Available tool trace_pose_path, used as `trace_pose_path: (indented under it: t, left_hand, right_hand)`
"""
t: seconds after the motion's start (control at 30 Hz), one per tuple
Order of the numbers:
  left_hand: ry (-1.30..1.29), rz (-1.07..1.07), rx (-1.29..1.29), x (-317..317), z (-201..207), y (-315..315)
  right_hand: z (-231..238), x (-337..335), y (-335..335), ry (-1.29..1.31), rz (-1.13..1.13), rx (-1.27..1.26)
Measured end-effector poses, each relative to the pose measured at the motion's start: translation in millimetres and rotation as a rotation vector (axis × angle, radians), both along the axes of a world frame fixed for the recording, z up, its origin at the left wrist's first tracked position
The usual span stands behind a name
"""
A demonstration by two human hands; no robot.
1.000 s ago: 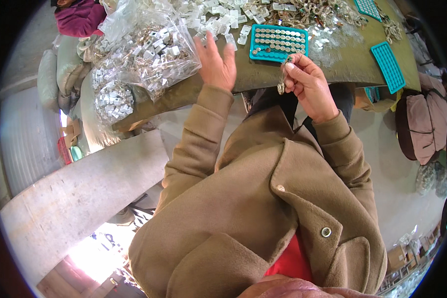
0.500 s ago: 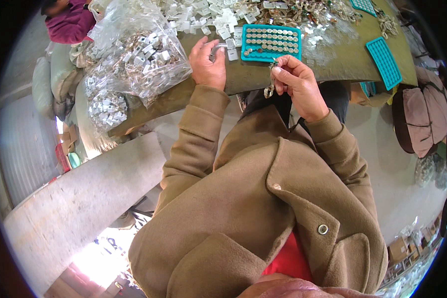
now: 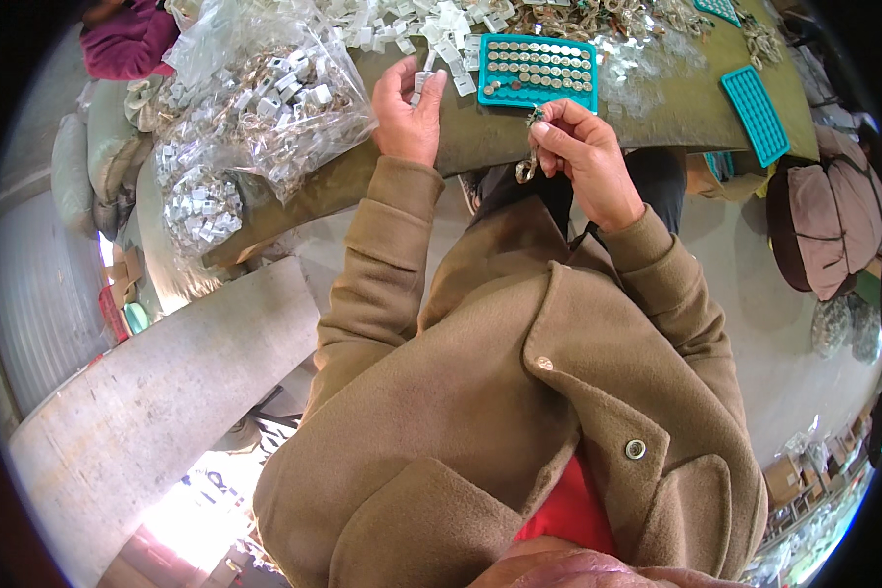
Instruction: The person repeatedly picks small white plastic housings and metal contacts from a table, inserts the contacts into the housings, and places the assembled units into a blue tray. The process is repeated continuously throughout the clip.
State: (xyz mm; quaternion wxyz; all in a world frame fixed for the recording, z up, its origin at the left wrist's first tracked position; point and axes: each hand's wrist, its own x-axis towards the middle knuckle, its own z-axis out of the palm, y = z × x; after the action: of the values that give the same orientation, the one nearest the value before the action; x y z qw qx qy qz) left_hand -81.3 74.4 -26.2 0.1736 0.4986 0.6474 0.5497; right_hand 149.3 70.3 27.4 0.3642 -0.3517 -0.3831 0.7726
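My left hand (image 3: pixel 408 122) is closed on a small white plastic housing (image 3: pixel 421 84), held between thumb and fingers at the table's near side. Right of it, my right hand (image 3: pixel 588 157) pinches a short looped clear wire (image 3: pixel 526 171) with a tiny dark green piece at its top. The wire hangs down past the table edge. Just beyond my right hand lies a teal tray (image 3: pixel 537 96) with rows of round silver discs in its upper part. More white housings (image 3: pixel 446 29) are heaped beyond my left hand.
A large clear bag (image 3: pixel 274 108) of white parts and wires sits at the left. Wire bundles (image 3: pixel 647 15) lie at the back. A second teal tray (image 3: pixel 756 116) is at the right edge. Another person's purple sleeve (image 3: pixel 132 41) shows top left.
My left hand has drawn slightly back from the loose pieces, and a white housing now shows upright between its thumb and fingers. My right hand still holds the wire, barely moved.
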Motion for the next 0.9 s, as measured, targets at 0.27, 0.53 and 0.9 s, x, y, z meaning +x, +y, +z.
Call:
trace_pose_path:
  t: [0.27, 0.53, 0.9]
  left_hand:
    - [0.303, 0.101, -0.11, 2, 9, -44]
    - [0.274, 0.15, -0.234, 3, 14, -53]
    - [-0.409, -0.486, -0.27, 59, 85, -77]
  right_hand:
    - [-2, 2, -6, -0.02, -0.016, 0.051]
    - [-8, -5, -13, -0.021, -0.052, 0.149]
    - [24, 1, -20, 0.055, -0.033, 0.262]
